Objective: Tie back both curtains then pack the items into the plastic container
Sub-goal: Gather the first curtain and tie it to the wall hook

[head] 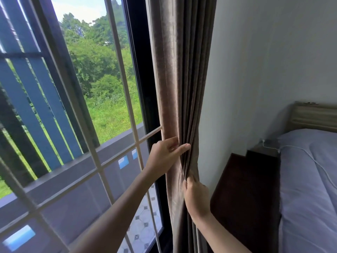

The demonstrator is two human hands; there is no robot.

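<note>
While my right hand [197,198] grips the bunched brown curtain [184,88] at frame centre and my left hand [166,154] rests loosely curled on its folds, I judge tying barely begun: no tie-back, container or items show.

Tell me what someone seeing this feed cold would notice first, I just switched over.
Dead centre hangs a brown curtain, gathered into folds against the window's right edge. Both hands are on it: the left hand touches the folds with its fingers extended, and just below it the right hand grips the bunched fabric. Left of them the barred window shows bright green trees, and a bed with a grey cover sits at far right.
</note>
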